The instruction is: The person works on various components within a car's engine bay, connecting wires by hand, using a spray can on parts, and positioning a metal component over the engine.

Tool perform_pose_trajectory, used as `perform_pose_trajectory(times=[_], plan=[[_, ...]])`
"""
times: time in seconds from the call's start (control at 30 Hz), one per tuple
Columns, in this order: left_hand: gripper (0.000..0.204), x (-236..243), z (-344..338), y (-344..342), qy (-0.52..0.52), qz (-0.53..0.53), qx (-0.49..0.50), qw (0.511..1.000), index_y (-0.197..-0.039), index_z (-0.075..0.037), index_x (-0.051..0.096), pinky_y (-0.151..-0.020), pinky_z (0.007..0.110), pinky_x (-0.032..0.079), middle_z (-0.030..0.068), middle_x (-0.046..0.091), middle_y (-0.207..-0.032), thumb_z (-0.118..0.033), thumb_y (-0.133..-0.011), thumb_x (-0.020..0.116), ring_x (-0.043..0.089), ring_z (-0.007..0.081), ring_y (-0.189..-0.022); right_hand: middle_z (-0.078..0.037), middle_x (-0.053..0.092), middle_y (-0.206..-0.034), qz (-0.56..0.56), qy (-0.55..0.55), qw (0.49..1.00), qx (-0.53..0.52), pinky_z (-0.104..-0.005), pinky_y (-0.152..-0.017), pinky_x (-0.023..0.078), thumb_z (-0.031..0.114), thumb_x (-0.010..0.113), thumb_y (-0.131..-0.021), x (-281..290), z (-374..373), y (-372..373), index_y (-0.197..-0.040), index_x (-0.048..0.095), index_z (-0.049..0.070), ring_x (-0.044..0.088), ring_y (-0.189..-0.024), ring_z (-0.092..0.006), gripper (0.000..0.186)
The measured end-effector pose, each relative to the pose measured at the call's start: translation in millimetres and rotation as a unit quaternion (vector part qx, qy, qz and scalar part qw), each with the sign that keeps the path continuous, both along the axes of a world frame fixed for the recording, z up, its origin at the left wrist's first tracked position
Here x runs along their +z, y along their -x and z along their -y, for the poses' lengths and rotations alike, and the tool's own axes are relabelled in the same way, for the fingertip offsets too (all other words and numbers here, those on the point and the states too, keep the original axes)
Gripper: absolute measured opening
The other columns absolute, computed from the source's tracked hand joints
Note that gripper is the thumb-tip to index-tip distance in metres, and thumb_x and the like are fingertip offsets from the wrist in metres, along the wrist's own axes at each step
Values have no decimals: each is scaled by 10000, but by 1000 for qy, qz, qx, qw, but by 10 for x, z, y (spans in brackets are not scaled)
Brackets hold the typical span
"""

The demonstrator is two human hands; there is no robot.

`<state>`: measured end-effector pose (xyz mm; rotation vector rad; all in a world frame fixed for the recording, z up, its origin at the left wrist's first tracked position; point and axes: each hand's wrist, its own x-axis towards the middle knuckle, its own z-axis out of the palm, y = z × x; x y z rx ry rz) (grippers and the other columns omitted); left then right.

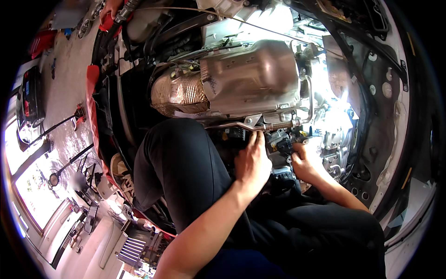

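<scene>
My left hand (253,162) reaches up with two fingers stretched to a bent metal pipe (244,125); its other fingers are curled, and the fingertips are partly lost against the pipe's underside. Just right of it, my right hand (304,162) has its fingers bent onto a black electrical connector (283,145) on a metal housing in the engine bay. Above both hands lies a broad metal heat shield (246,81), beside a crinkled foil cover (179,95). A smaller black part (234,134) sits left of my left fingertips.
My bent knee (176,167) rests left of my hands. A red cover (93,88) lines the car's edge. Another person's hand (110,8) is at the top left. Past the edge are a dark car (30,97), a fan (55,179) and a radiator-like part (134,251).
</scene>
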<state>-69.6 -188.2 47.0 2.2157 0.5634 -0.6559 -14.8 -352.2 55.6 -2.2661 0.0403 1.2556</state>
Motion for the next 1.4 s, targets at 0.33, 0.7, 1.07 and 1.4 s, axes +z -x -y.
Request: perform_pose_trajectory(times=[0.33, 0.7, 1.07, 1.4], plan=[[262, -91, -332, -219, -31, -26, -160, 986, -1020, 20, 692, -798, 461, 554, 249, 687, -999, -46, -876, 484, 682, 409, -900, -82, 566, -628, -146, -191, 933, -269, -293, -470, 444, 113, 582, -912, -120, 75, 135, -1268, 523, -88, 533, -468, -135, 413], [299, -200, -283, -375, -23, -163, -171, 971, -1060, -19, 669, -928, 408, 520, 221, 670, -1137, -73, -789, 553, 647, 369, -1077, -340, 646, -935, -35, -78, 994, 69, -484, -854, 508, 156, 538, -840, -119, -106, 22, -968, 670, -74, 653, -930, -447, 295], [477, -229, -326, -473, 141, -231, -132, 954, -1180, -21, 597, -904, 380, 514, 205, 670, -1117, -171, -743, 719, 648, 310, -1018, -245, 624, -741, 151, -167, 966, 130, -500, -628, 502, 125, 567, -884, 126, 36, 203, -952, 535, -21, 630, -683, -434, 164], [658, -185, -121, -131, -20, 10, -141, 990, -1284, -31, 494, -772, 476, 555, 216, 681, -1056, -265, -754, 806, 674, 410, -898, -232, 654, -755, 131, -131, 971, 154, -467, -589, 519, 117, 565, -893, 68, 117, 292, -1186, 566, -51, 658, -654, -392, 338]])
